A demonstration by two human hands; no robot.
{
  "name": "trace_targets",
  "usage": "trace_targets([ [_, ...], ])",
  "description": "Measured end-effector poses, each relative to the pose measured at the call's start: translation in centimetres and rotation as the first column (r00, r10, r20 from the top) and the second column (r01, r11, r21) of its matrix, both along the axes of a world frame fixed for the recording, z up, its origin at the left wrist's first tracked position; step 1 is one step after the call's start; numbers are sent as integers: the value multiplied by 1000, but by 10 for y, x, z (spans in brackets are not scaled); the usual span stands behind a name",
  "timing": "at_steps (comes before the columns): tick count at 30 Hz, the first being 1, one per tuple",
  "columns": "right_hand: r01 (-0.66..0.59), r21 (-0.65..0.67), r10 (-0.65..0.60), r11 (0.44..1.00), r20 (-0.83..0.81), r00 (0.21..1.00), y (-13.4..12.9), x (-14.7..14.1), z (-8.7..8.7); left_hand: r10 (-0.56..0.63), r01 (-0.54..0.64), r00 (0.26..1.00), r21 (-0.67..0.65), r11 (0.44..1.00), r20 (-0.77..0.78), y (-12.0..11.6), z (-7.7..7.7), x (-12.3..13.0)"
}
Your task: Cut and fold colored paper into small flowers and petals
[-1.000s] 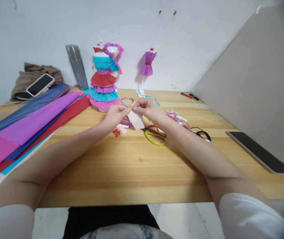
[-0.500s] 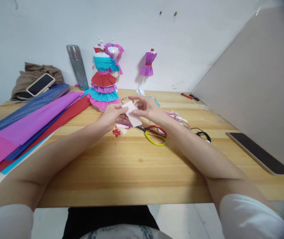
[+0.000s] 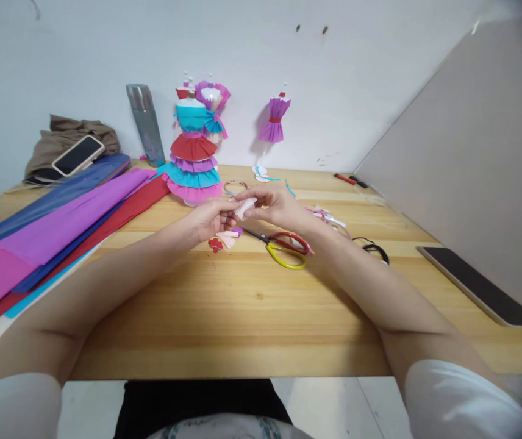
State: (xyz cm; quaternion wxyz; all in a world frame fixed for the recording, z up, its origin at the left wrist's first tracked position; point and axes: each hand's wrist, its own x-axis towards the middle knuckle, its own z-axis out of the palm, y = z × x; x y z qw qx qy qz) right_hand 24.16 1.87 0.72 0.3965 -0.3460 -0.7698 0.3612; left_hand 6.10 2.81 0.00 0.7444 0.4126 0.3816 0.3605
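Between both hands a small pale pink paper piece (image 3: 245, 209) is pinched, bent or folded over. My left hand (image 3: 213, 218) grips its left side, and my right hand (image 3: 272, 206) has its thumb and fingers closed on the right side. Below the hands lie scissors (image 3: 288, 249) with one red and one yellow handle, blades pointing left. Left of the blades are a red flower-shaped scrap (image 3: 216, 244) and pale pink strips (image 3: 228, 238). Behind my left hand stands a small dress form in a tiered blue, red and pink paper dress (image 3: 192, 146).
At left lie long coloured paper sheets (image 3: 60, 235), a phone (image 3: 78, 155) on brown cloth (image 3: 46, 146) and a grey bottle (image 3: 146, 128). A purple-dressed form (image 3: 275, 122) stands behind. Rightward are a black cord (image 3: 377, 250), a red marker (image 3: 346, 178) and a dark tablet (image 3: 475, 283).
The pale paper, flat and spread out before, is now bent over into a smaller shape between the fingers. The view has shifted slightly.
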Motion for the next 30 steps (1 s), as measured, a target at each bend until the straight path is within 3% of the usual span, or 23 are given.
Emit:
trace_targets([
  [6, 69, 248, -105, 966, 136, 985, 1, 4, 5, -47, 46, 997, -15, 999, -65, -7, 7, 1],
  [10, 35, 304, -83, 952, 149, 985, 3, 7, 4, -67, 67, 991, -6, 998, -116, -12, 13, 1],
  [14, 77, 202, -97, 976, 93, 991, 5, 6, 2, -6, 17, 984, 64, 998, -178, -11, 10, 2],
  [19, 196, -85, -202, 977, -63, 977, 1, 0, -2, 215, -161, 968, 343, 926, -126, -8, -2, 2],
  [23, 205, -211, -223, 956, -67, 972, -1, -5, -5, 132, -49, 981, 471, 881, -145, -10, -7, 1],
  [30, 134, -313, -176, 940, -110, 978, -1, -7, -6, 73, -15, 987, 374, 927, -143, -9, -7, 2],
])
